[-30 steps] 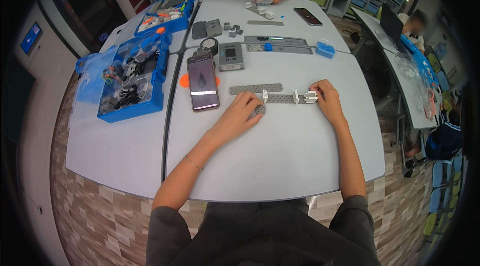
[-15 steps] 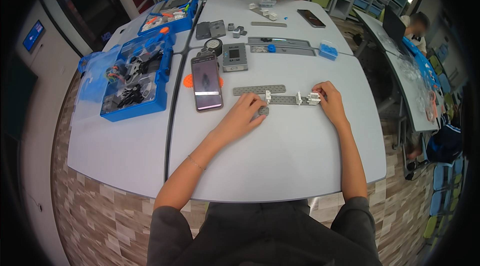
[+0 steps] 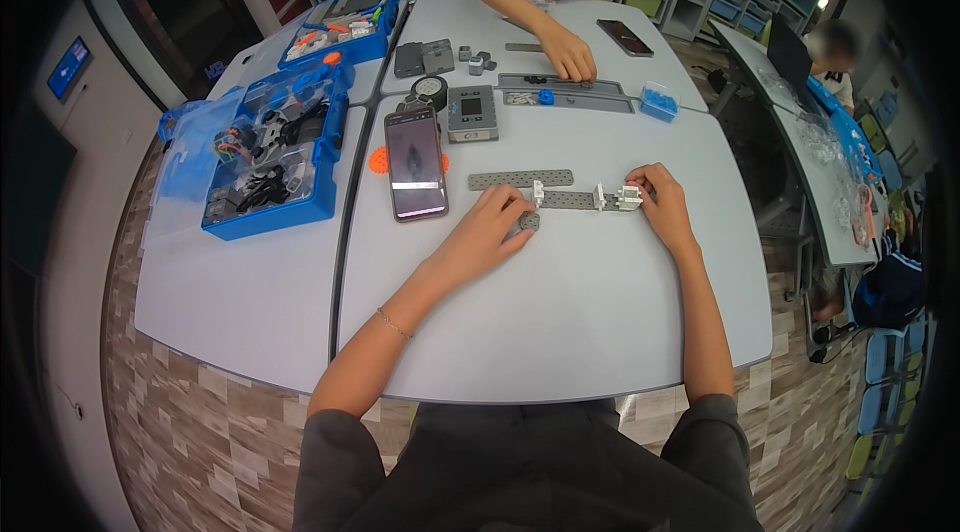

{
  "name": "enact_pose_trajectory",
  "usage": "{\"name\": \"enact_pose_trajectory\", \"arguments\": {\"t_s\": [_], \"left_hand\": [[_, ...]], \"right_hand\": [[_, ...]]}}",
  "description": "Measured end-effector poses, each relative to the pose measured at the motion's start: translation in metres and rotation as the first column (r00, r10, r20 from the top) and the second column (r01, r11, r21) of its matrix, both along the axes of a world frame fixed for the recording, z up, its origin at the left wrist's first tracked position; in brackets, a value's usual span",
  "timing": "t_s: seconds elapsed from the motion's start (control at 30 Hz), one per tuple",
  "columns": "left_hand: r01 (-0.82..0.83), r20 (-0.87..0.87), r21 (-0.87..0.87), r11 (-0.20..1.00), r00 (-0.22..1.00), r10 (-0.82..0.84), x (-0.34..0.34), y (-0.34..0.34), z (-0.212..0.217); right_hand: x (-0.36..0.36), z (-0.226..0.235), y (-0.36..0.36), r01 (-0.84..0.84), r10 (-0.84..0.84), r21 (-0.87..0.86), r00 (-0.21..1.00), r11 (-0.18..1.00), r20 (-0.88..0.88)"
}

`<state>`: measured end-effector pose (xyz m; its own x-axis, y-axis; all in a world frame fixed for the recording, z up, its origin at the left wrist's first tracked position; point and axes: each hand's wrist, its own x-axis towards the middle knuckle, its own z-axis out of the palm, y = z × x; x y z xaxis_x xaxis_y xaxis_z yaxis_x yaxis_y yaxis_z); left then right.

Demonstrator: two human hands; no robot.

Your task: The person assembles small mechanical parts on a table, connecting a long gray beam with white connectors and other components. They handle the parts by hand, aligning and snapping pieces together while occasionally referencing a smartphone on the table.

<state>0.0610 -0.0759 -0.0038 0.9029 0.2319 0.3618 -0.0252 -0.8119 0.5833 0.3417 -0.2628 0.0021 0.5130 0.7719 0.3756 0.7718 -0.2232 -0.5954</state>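
Observation:
A short grey perforated beam [image 3: 572, 200] with white connectors on it lies flat on the white table [image 3: 560, 322]. My right hand [image 3: 662, 204] grips its right end at a white connector [image 3: 628, 198]. My left hand [image 3: 492, 227] rests at the beam's left end, its fingertips pinching a small grey piece [image 3: 529, 222] against the table. A longer grey perforated beam [image 3: 520, 179] lies just beyond, untouched.
A smartphone [image 3: 415, 164] lies over an orange gear [image 3: 377, 162] left of the beams, with a grey control block [image 3: 472, 114] behind it. An open blue parts box [image 3: 265, 160] stands at the left. Across the table, another person's hand [image 3: 568, 57] reaches near a grey tray [image 3: 590, 100].
My hands have stayed on the beam and the small piece. The person opposite has stretched an arm out toward the grey tray.

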Motion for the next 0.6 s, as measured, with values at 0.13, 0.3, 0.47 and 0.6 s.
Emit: {"name": "enact_pose_trajectory", "arguments": {"t_s": [0.13, 0.3, 0.47, 0.6], "left_hand": [[-0.001, -0.006, 0.007, 1.000, 1.000, 0.001, -0.0003, 0.0002, 0.0001], [-0.001, -0.004, -0.006, 1.000, 1.000, 0.001, -0.0001, -0.0006, 0.0004], [0.006, -0.004, 0.009, 1.000, 1.000, -0.006, -0.0033, -0.0041, 0.0022], [0.005, -0.008, 0.006, 1.000, 1.000, -0.004, -0.0042, -0.0044, 0.0028]], "right_hand": [[0.0002, -0.0007, 0.0002, -0.010, 0.010, 0.016, 1.000, 1.000, -0.003], [0.0004, -0.0013, -0.0001, -0.006, 0.006, 0.014, 1.000, 1.000, 0.003], [-0.0031, -0.0005, -0.0044, -0.007, 0.007, 0.007, 1.000, 1.000, -0.005], [-0.0038, -0.0006, -0.0047, -0.007, 0.007, 0.004, 1.000, 1.000, -0.015]]}}
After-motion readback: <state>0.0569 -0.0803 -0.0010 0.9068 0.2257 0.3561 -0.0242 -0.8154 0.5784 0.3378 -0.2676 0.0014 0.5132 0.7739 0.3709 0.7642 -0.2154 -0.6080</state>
